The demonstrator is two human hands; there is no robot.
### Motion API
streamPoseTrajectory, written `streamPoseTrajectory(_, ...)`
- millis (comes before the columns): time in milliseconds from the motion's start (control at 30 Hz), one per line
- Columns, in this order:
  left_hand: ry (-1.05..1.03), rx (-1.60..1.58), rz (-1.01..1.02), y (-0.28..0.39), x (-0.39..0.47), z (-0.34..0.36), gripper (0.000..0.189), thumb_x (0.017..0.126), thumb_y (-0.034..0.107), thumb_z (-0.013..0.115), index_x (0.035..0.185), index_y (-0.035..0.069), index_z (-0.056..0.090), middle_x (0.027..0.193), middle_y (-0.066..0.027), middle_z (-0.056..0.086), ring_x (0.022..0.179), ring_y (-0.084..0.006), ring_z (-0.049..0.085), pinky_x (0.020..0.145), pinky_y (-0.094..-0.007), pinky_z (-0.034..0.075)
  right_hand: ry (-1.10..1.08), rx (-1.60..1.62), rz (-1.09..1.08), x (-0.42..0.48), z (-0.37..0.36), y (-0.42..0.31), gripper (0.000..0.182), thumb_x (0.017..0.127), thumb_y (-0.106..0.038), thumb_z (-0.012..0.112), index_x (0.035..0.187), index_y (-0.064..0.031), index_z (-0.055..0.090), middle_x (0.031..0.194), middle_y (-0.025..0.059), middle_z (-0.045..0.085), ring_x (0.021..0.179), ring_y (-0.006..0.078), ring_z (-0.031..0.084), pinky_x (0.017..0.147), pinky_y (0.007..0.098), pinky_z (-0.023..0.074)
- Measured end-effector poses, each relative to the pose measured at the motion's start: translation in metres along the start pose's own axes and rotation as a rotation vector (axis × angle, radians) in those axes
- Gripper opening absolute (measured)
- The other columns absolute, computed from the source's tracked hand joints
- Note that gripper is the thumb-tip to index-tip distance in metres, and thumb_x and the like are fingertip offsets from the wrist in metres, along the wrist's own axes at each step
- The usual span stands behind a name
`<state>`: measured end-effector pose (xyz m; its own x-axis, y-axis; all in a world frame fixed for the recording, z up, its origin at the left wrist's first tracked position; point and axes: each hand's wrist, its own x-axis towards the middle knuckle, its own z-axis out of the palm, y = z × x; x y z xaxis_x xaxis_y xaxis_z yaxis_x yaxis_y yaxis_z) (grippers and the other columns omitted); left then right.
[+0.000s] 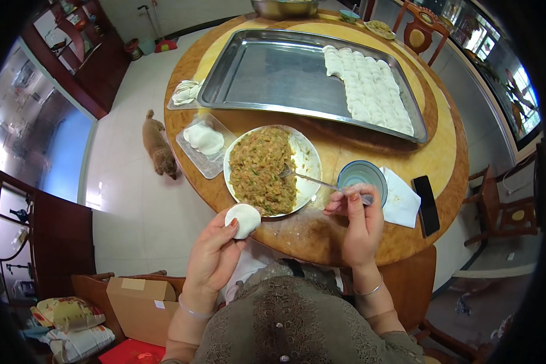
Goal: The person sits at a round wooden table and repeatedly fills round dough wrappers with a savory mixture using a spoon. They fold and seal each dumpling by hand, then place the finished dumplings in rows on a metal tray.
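A round white dumpling wrapper (244,220) lies flat in my left hand (216,250), pinched under the thumb, at the table's near edge. My right hand (361,223) grips the handle of a metal spoon (316,181). The spoon's head is sunk in minced filling with green bits (261,168), heaped on a white plate (308,157). Just behind my right hand stands a bowl of clear liquid (363,175) with a blue rim. Left of the plate, a clear plastic tray (209,164) holds more wrappers (204,138).
A large metal tray (282,73) has rows of dumplings (371,88) at its right. White paper (399,200) and a black phone (427,205) lie at right. More wrappers (186,92) sit at the table's left edge. A brown dog (157,143) is on the floor.
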<state>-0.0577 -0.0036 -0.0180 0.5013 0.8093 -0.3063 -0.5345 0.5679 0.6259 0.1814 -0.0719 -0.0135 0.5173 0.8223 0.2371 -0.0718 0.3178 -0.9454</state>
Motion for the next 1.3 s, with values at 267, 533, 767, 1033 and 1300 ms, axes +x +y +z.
streamPoseTrajectory(267, -0.081, -0.104, -0.017, 0.018, 0.010, 0.027, 0.044, 0.101, 0.010, 0.048, 0.140, -0.008, 0.037, 0.140, -0.0234, 0.050, 0.132, -0.0375, 0.050, 0.114, -0.0508, 0.041, 0.065, 0.220, -0.030, 0.015, -0.012, 0.004, 0.022, 0.108, -0.018, 0.043, 0.117, -0.0001, 0.053, 0.099, 0.0155, 0.064, 0.081, 0.0182, 0.066, 0.076, 0.0361, 0.0594)
streamPoseTrajectory(533, -0.142, -0.314, -0.010, 0.016, 0.040, 0.062, 0.036, 0.106, 0.016, 0.039, 0.136, -0.004, 0.040, 0.140, -0.0185, 0.051, 0.132, -0.0326, 0.049, 0.117, -0.0559, 0.037, -0.004, 0.191, -0.196, -0.021, -0.013, -0.013, 0.024, 0.106, -0.019, 0.044, 0.115, 0.0013, 0.053, 0.098, 0.0184, 0.064, 0.082, 0.0237, 0.067, 0.076, 0.0392, 0.0586)
streamPoseTrajectory(767, -0.208, -0.371, -0.054, 0.019, 0.045, 0.075, 0.041, 0.108, 0.024, 0.035, 0.137, -0.004, 0.041, 0.144, -0.0180, 0.049, 0.134, -0.0340, 0.047, 0.116, -0.0585, 0.035, -0.504, -0.742, -0.846, -0.030, -0.036, -0.002, 0.018, 0.088, -0.003, 0.059, 0.106, 0.0013, 0.063, 0.106, 0.0193, 0.065, 0.088, 0.0301, 0.069, 0.075, 0.0404, 0.0575)
streamPoseTrajectory(1033, -0.182, -0.337, -0.095, 0.025, 0.045, 0.071, 0.045, 0.107, 0.028, 0.037, 0.138, -0.005, 0.041, 0.143, -0.0179, 0.050, 0.134, -0.0341, 0.047, 0.115, -0.0574, 0.036, -0.536, -0.918, -1.153, -0.027, -0.034, 0.004, 0.028, 0.078, -0.003, 0.071, 0.106, 0.0000, 0.066, 0.104, 0.0149, 0.062, 0.089, 0.0268, 0.068, 0.077, 0.0348, 0.0613)
streamPoseTrajectory(1300, -0.182, -0.315, -0.056, 0.021, 0.051, 0.067, 0.043, 0.108, 0.026, 0.037, 0.137, -0.004, 0.041, 0.139, -0.0169, 0.052, 0.129, -0.0327, 0.051, 0.113, -0.0519, 0.039, -0.503, -0.707, -0.867, -0.029, -0.045, -0.002, 0.035, 0.082, -0.001, 0.066, 0.116, -0.0028, 0.060, 0.107, 0.0197, 0.065, 0.089, 0.0345, 0.069, 0.073, 0.0391, 0.0590)
